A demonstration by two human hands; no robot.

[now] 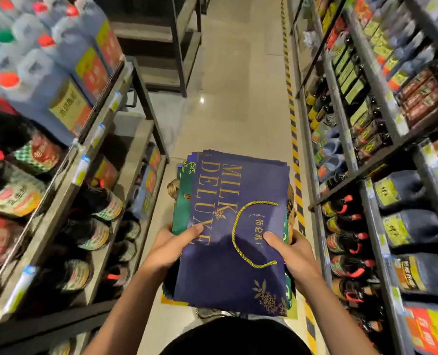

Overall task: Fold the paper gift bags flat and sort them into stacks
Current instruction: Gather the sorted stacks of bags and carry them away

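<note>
Both grips are closed on a stack of flattened gift bags at lower centre: left hand and right hand pinch its near edges. A gold cord handle lies on the top navy bag.

Open floor runs up the middle of the frame, giving free passage ahead. Shelves packed with bottles wall off the left; more shelves wall off the right. At centre bottom the stack of bags, gripped at both sides by the left hand and right hand, fills the aisle's width.
</note>
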